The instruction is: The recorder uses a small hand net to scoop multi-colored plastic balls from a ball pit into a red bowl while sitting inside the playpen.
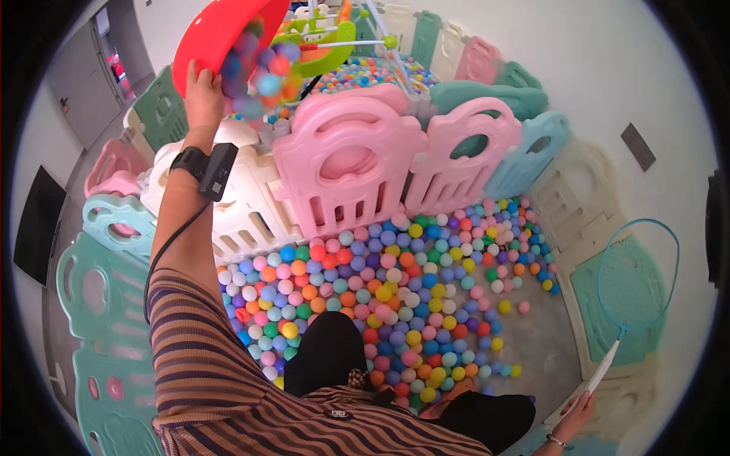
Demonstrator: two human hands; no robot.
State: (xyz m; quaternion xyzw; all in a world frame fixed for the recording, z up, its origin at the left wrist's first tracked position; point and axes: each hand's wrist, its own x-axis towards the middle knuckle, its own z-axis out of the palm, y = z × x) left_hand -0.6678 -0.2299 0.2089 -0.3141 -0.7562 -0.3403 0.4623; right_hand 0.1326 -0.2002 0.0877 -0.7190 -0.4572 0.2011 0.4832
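Note:
My left hand (203, 97) grips the rim of a red plastic basin (208, 37), raised at the upper left and tipped to the right. Blurred colourful plastic balls (269, 84) spill from its mouth above the far side of the playpen fence. At the lower right, my right hand (577, 411) is closed around the white handle of a badminton racket (603, 365). Its blue head points upward, in front of the wall and a green fence panel. Many more plastic balls (393, 296) cover the floor around my legs.
Pink fence panels (393, 162) divide this area from another ball pit (365, 75) holding a swing frame with a green and orange seat (336, 51). Green panels (105, 290) stand at left, beige ones (576, 182) along the right wall. Grey floor (542, 336) shows at right.

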